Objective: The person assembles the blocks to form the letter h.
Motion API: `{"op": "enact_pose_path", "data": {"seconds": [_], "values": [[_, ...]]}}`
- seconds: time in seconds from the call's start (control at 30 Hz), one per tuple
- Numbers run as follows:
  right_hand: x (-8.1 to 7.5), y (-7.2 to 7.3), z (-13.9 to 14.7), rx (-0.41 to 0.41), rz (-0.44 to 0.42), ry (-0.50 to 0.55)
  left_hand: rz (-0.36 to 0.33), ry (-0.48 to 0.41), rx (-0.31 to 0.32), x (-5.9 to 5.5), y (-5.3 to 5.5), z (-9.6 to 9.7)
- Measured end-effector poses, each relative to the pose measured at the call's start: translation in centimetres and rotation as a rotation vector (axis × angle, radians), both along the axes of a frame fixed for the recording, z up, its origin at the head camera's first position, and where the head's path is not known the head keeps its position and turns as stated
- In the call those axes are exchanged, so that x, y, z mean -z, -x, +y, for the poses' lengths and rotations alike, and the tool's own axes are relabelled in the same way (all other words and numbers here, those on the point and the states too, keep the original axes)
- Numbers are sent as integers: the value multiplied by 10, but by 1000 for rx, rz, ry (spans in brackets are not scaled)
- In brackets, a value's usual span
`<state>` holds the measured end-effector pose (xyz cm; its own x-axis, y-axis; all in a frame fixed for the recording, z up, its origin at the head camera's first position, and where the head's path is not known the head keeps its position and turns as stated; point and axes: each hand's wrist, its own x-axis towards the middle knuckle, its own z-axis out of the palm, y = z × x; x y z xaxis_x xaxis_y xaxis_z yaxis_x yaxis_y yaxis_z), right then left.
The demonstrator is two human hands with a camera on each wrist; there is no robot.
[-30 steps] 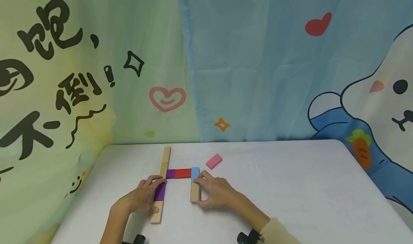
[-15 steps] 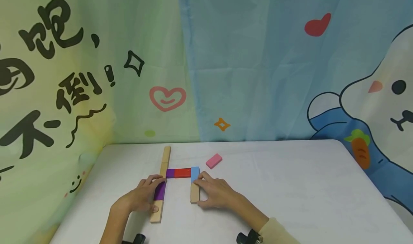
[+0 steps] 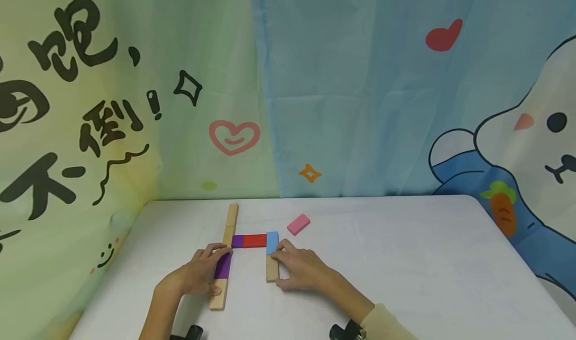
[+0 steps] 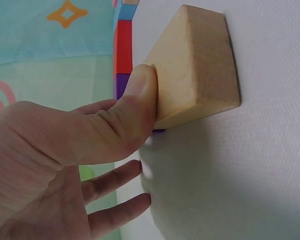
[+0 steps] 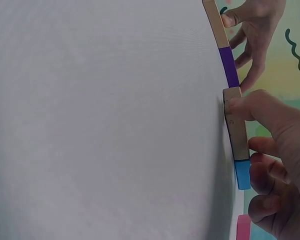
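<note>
In the head view, my left hand [image 3: 193, 275] rests on a straight row at the left. Its thumb presses the nearest wooden block [image 4: 190, 65], and its forefinger reaches over the purple block [image 3: 222, 267]; the other fingers are spread loosely in the left wrist view. My right hand [image 3: 303, 267] pinches a wooden block [image 5: 236, 127] endwise, thumb at its near end and forefinger at its far end. This block lies end to end with a light blue block [image 3: 272, 242]. A red block [image 3: 255, 240] and a short purple block [image 3: 237, 241] bridge the two rows.
A pink block [image 3: 299, 224] lies by itself, angled, beyond the blue one. More wooden blocks [image 3: 232, 215] continue the left row toward the back. The white table [image 3: 405, 260] ends at a printed curtain [image 3: 342, 105].
The wooden block in my right hand has shifted very slightly to the right, more in line with the blue block. My left hand has stayed put.
</note>
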<state>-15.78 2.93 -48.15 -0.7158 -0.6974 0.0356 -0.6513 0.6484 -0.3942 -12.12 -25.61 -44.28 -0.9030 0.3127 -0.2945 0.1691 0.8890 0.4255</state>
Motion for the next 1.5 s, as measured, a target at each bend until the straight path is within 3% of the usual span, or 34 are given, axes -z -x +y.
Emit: {"op": "enact_pose_path", "data": {"seconds": [0.5,1.0,1.5], "values": [[-6,0,0,18,-13,-37,-10,-3,-8,-5,-2,3],[-10,0,2,2,-8,-61,-16,9,-20,-3,-2,3],[-11,-1,2,-16,49,-52,-12,0,-5,-2,-1,2]]}}
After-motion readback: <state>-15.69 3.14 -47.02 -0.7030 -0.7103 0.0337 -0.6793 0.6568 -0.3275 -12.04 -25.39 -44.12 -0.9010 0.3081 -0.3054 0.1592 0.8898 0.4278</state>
